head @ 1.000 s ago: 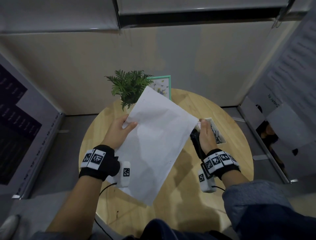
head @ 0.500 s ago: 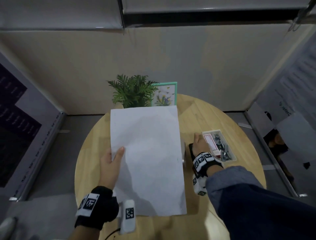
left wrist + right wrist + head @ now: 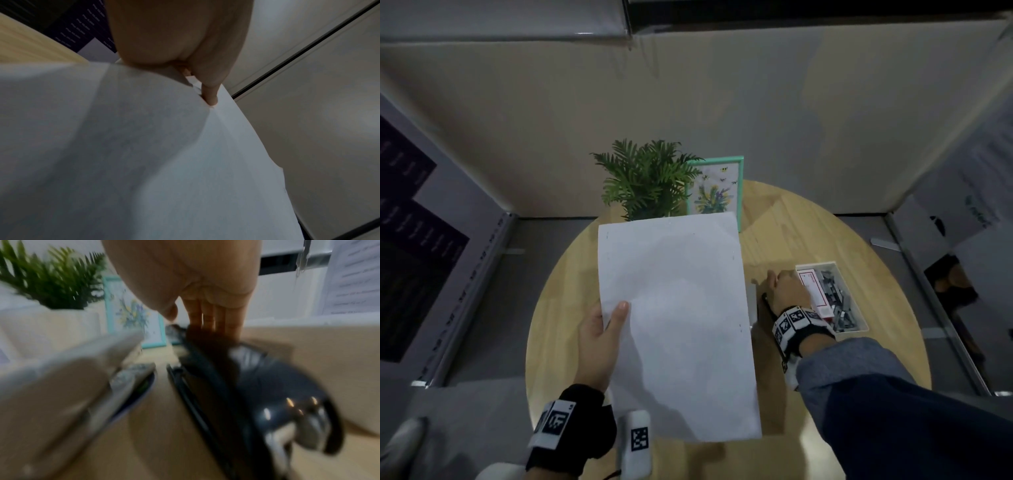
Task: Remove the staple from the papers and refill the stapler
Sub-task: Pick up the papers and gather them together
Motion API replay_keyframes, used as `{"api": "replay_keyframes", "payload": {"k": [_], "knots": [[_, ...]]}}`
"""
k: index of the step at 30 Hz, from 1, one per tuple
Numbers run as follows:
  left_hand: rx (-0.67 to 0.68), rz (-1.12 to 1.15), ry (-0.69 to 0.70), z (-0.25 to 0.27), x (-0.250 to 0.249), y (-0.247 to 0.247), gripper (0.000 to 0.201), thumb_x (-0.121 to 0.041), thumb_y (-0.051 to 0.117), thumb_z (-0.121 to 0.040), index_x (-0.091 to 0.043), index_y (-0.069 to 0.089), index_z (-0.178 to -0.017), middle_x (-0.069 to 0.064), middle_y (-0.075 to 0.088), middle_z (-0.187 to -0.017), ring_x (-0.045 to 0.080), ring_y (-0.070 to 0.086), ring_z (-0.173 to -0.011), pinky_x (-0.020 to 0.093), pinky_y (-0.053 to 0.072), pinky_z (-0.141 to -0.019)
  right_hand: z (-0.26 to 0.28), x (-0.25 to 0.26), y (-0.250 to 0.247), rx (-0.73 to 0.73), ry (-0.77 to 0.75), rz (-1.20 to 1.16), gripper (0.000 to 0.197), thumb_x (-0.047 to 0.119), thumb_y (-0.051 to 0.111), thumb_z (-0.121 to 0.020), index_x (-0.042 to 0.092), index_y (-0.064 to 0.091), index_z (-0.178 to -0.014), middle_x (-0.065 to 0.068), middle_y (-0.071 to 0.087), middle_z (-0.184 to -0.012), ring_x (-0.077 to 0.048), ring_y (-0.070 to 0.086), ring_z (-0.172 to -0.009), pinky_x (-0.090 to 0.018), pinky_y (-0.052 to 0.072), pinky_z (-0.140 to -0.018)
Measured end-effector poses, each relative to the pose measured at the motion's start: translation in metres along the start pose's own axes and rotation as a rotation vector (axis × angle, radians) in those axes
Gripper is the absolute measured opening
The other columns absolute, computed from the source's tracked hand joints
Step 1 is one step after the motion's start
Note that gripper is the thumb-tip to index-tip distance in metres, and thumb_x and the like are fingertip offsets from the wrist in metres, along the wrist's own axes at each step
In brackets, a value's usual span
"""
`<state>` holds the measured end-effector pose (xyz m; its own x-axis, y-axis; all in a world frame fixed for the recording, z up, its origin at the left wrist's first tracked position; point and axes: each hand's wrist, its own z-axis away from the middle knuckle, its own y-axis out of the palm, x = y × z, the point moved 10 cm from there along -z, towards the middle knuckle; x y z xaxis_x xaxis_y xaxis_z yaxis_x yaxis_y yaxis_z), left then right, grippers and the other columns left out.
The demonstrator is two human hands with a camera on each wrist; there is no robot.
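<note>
A white stack of papers (image 3: pixel 678 325) hangs lengthwise over the middle of the round wooden table (image 3: pixel 887 329). My left hand (image 3: pixel 602 337) pinches its left edge, thumb on top and fingers hidden beneath. From the left wrist view, the papers (image 3: pixel 144 154) fill the frame under the thumb (image 3: pixel 209 94). My right hand (image 3: pixel 787 291) holds the black stapler (image 3: pixel 765 301) low on the table, right of the papers. In the blurred right wrist view the stapler (image 3: pixel 257 386) lies between thumb and fingers (image 3: pixel 209 316). Tiny dark marks dot the papers' right edge.
A clear tray (image 3: pixel 856 327) with loose grey staples and a red-and-white staple box (image 3: pixel 813 287) sits just right of my right hand. A potted fern (image 3: pixel 647 181) and a teal picture frame (image 3: pixel 717 192) stand at the back. A grey object (image 3: pixel 751 301) pokes from under the papers.
The papers swung from a tilted hold to lying lengthwise over the table, and my left hand slid down their left edge. My right hand brought the stapler down beside the tray.
</note>
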<state>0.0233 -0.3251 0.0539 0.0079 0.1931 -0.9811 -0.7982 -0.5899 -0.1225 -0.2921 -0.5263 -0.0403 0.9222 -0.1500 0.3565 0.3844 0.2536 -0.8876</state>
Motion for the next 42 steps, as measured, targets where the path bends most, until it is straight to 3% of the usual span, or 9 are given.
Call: {"api": "replay_keyframes", "payload": {"k": [7,13,15,24,28,31,35,39,42], "knots": [[0.048,0.074,-0.045,0.002,-0.002,0.02,0.023,-0.022,0.056,-0.092,-0.014,0.065,-0.111,0.009,0.068,-0.115,0.025,0.064,-0.109,0.053,0.045,-0.101,0.082,0.044,-0.074,0.086,-0.113,-0.823,0.05,0.039,0.033,-0.099,0.002,0.066,-0.095,-0.013,0.069,-0.089,-0.022,0.062,-0.078,-0.021,0.045,-0.067],[0.015,-0.159,0.077,0.006,-0.042,0.032,0.051,-0.018,0.061,-0.088,-0.012,0.041,-0.134,0.006,0.051,-0.129,0.028,0.048,-0.124,0.038,0.037,-0.105,0.139,0.082,-0.111,-0.071,-0.457,-0.834,0.016,0.017,0.051,-0.092,0.004,0.057,-0.084,-0.019,0.062,-0.074,-0.017,0.051,-0.063,-0.029,0.043,-0.064],[-0.09,-0.416,0.221,0.016,-0.075,0.035,0.068,-0.018,0.066,-0.083,-0.013,0.03,-0.141,0.011,0.037,-0.139,0.029,0.035,-0.13,0.034,0.023,-0.107,0.15,0.086,-0.127,-0.178,-0.524,-0.786,0.016,0.016,0.047,-0.093,0.016,0.056,-0.079,0.002,0.055,-0.062,-0.008,0.044,-0.057,-0.028,0.041,-0.059],[0.34,-0.056,0.322,0.072,-0.159,0.115,0.031,-0.033,0.047,-0.094,-0.016,0.059,-0.117,0.003,0.068,-0.113,0.018,0.064,-0.104,0.042,0.052,-0.094,0.242,0.147,-0.158,-0.278,-0.918,-0.253,0.059,0.037,0.043,-0.087,0.014,0.037,-0.141,0.001,0.063,-0.084,-0.013,0.055,-0.066,-0.031,0.049,-0.06],[0.35,-0.117,0.348,0.069,-0.163,0.097,0.016,-0.023,0.043,-0.096,-0.023,0.056,-0.105,0.007,0.068,-0.112,0.02,0.064,-0.106,0.046,0.05,-0.095,0.257,0.14,-0.185,-0.443,-0.993,-0.301,0.053,0.042,0.041,-0.085,0.012,0.056,-0.126,0.003,0.065,-0.084,0.0,0.045,-0.068,-0.012,0.036,-0.057],[0.484,-0.087,0.308,0.08,-0.169,0.097,0.01,-0.016,0.049,-0.094,-0.022,0.054,-0.101,0.007,0.071,-0.105,0.019,0.07,-0.094,0.036,0.055,-0.08,0.243,0.117,-0.215,-0.617,-0.847,-0.442,0.047,0.037,0.046,-0.086,0.013,0.052,-0.125,-0.003,0.059,-0.113,-0.007,0.046,-0.1,-0.024,0.042,-0.086],[0.576,-0.238,0.37,0.105,-0.191,0.1,0.016,-0.017,0.058,-0.09,-0.004,0.065,-0.097,0.013,0.074,-0.085,0.008,0.067,-0.067,0.02,0.051,-0.061,0.229,0.11,-0.227,-0.484,-0.776,-0.479,0.063,0.043,0.058,-0.082,0.024,0.036,-0.138,0.003,0.05,-0.132,-0.013,0.037,-0.126,-0.038,0.024,-0.112],[0.633,-0.253,0.4,0.123,-0.209,0.103,0.015,-0.012,0.055,-0.091,-0.004,0.066,-0.086,-0.011,0.067,-0.058,-0.005,0.057,-0.05,0.006,0.041,-0.05,0.224,0.104,-0.224,-0.076,-0.717,-0.999,0.022,0.019,0.071,-0.081,0.011,0.066,-0.1,-0.016,0.071,-0.093,-0.023,0.068,-0.082,-0.042,0.059,-0.073],[0.635,-0.229,0.39,0.125,-0.213,0.102,0.018,-0.015,0.058,-0.089,-0.002,0.069,-0.095,0.009,0.073,-0.085,0.011,0.066,-0.072,0.019,0.052,-0.065,0.228,0.099,-0.227,-0.026,-0.686,-1.077,0.008,0.01,0.068,-0.082,0.003,0.068,-0.085,-0.025,0.071,-0.084,-0.031,0.067,-0.07,-0.034,0.057,-0.06]]}}
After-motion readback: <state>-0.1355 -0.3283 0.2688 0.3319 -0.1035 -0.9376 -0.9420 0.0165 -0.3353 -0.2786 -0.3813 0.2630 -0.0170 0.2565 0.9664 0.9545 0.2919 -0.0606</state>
